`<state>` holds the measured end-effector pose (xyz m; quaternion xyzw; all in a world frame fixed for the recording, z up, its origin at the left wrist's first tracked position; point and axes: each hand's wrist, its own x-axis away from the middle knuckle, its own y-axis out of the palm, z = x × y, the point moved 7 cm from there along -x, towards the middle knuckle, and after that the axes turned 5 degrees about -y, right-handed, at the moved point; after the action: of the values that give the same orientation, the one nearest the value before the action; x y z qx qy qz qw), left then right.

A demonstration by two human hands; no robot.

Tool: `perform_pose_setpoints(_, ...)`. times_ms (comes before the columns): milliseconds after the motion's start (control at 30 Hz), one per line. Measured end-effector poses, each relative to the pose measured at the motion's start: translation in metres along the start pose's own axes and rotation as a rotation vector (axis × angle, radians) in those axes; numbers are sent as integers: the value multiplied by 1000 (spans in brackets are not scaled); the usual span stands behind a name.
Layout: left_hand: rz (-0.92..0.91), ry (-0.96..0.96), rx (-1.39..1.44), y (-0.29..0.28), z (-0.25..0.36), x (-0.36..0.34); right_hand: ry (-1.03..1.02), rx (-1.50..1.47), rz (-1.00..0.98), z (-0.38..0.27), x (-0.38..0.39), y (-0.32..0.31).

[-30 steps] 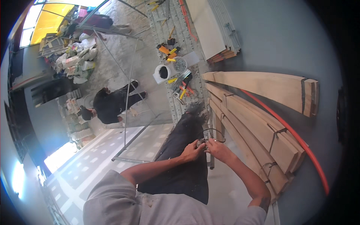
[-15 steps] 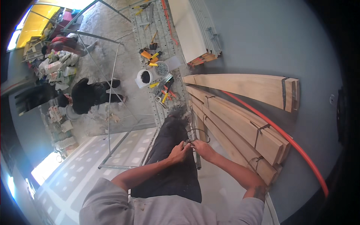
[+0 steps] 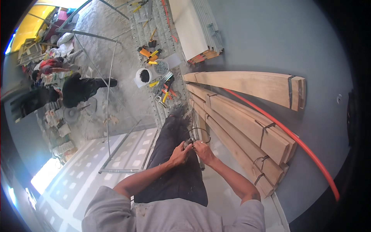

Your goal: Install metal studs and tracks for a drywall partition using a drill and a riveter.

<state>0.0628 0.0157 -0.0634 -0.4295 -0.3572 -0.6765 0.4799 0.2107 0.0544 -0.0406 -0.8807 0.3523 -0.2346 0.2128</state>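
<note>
A thin dark wire (image 3: 201, 131) looped upward from between both hands, above the person's dark trousers (image 3: 174, 170). The left hand (image 3: 181, 150) and right hand (image 3: 202, 150) pinched its lower ends together, fingers closed, just beside the strapped wooden planks (image 3: 247, 127).

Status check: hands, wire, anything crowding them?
Left hand and right hand together, both pinching the dark wire at its lower end. Wire loops up above the hands. Strapped timber planks close on the right.

Grey wall (image 3: 270, 34), strapped timber planks (image 3: 247, 123), dusty concrete floor (image 3: 116, 50), sunlit edge.
</note>
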Motion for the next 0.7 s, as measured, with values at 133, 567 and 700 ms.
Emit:
perform_pose_setpoints(133, -33, 85, 93, 3, 1, -4, -173, -34, -9, -3, -9, -16)
perform_pose_setpoints(567, 51, 49, -75, -6, -13, -11, 541, -311, 404, 12, 23, 30)
perform_pose_setpoints(700, -92, 92, -42, 3, -12, -13, 294, -329, 220, 5, 15, 13)
